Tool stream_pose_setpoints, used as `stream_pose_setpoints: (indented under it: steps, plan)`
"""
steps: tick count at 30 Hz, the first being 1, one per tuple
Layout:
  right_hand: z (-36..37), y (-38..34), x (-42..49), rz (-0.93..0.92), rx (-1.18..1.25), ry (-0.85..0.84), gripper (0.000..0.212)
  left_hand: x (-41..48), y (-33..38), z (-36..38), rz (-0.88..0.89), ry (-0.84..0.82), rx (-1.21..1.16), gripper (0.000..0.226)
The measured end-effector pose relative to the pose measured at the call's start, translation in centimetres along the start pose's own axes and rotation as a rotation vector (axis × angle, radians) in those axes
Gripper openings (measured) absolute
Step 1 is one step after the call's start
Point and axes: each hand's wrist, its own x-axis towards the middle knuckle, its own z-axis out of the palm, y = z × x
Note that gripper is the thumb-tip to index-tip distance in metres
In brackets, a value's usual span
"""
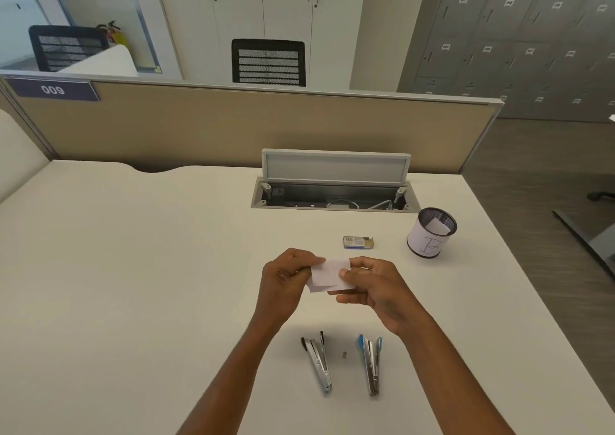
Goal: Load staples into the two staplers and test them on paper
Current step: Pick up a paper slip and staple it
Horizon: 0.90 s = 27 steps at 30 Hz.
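White paper [327, 273], a small folded slip, was held above the cream table [133, 268] between both hands. The left hand [283, 281] kept a narrow grip, thumb and fingers pinching the slip's left edge. The right hand [376, 288] pinched the right edge likewise. Nearer the person lay the black stapler [317, 363], its arms spread in a narrow V, then a tiny staple strip [344, 354], then the blue stapler [371, 364], spread the same way. Beyond the hands sat the staple box [358, 242], its tray slid partly out, and to its right a mesh pen cup [431, 235] holding a paper scrap.
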Motion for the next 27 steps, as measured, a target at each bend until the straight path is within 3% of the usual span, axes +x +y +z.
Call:
stream_pose_setpoints:
  steps: [3,5,8,19,27]
  plan:
    - [-0.1,-0.1,0.2,-0.035,-0.015,0.055,0.029,0.0,0.1,-0.5,-0.261,0.018,-0.205,0.027]
    - [-0.1,0.0,0.3,-0.053,-0.03,0.063,0.027,0.0,0.3,-0.7,-0.339,-0.004,-0.251,0.023]
    - [0.3,0.0,0.4,-0.064,-0.049,0.057,0.029,-0.1,0.7,-0.4,-0.319,-0.021,-0.22,0.014]
    - [0.1,-0.7,0.0,-0.075,-0.048,-0.01,0.026,-0.1,0.6,-0.2,-0.216,-0.022,-0.053,0.031]
    - [1.4,-1.0,0.8,-0.23,-0.203,0.122,0.006,0.2,1.1,0.1,-0.149,-0.044,-0.026,0.034]
